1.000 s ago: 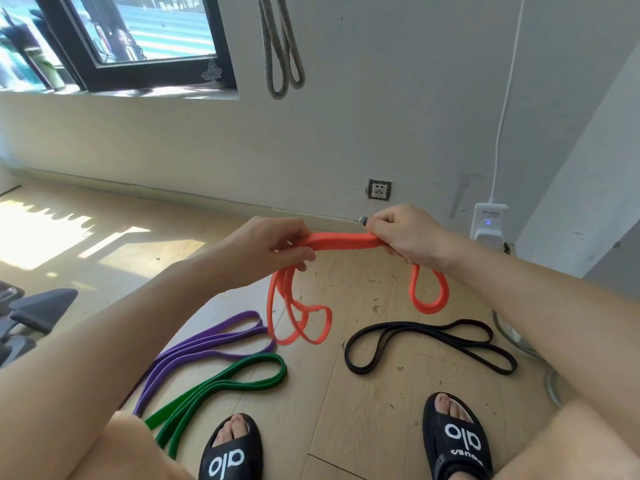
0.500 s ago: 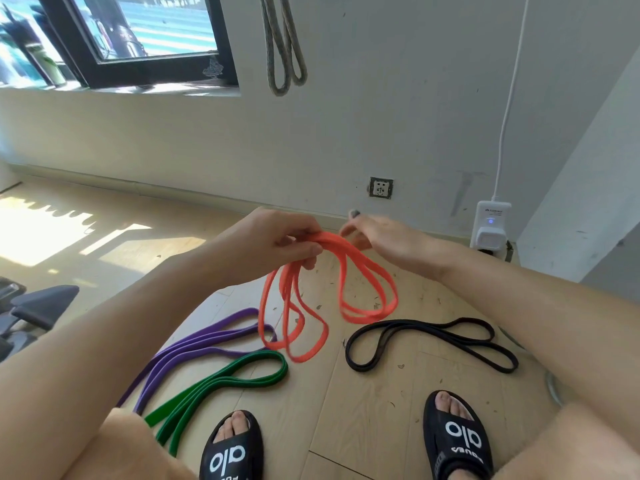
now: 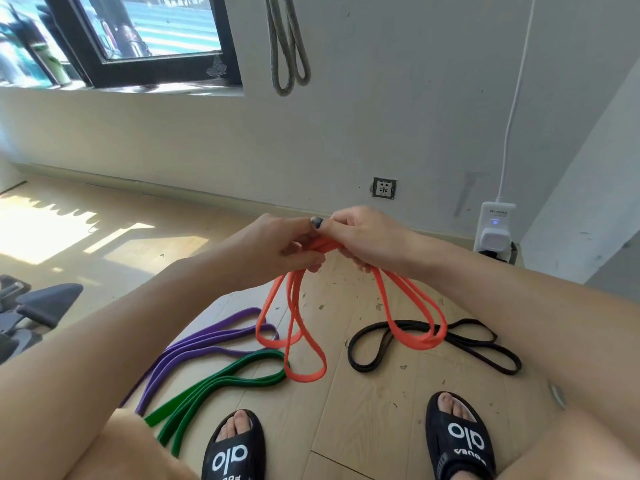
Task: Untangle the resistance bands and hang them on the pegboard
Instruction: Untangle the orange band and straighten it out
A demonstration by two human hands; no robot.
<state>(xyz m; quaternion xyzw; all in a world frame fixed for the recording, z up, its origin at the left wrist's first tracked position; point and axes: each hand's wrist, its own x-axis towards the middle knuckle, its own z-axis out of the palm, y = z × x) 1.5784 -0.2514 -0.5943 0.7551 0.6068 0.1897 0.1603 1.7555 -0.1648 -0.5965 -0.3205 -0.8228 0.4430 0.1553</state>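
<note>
**Hands closed back together on orange band**

Since the last frame the right hand has moved in against the left hand. Both grips curl tight round the bunched orange band; its loops hang above the floor. Purple band, green band, black band lie on it.

One wide-angle view only, head-worn, aimed forward and steeply down. Close to both forearms, entering from 7 and 4 o'clock. Floor filling the lower half, wall across 12 o'clock, window at 11 o'clock, sandalled feet at 6 o'clock.
</note>
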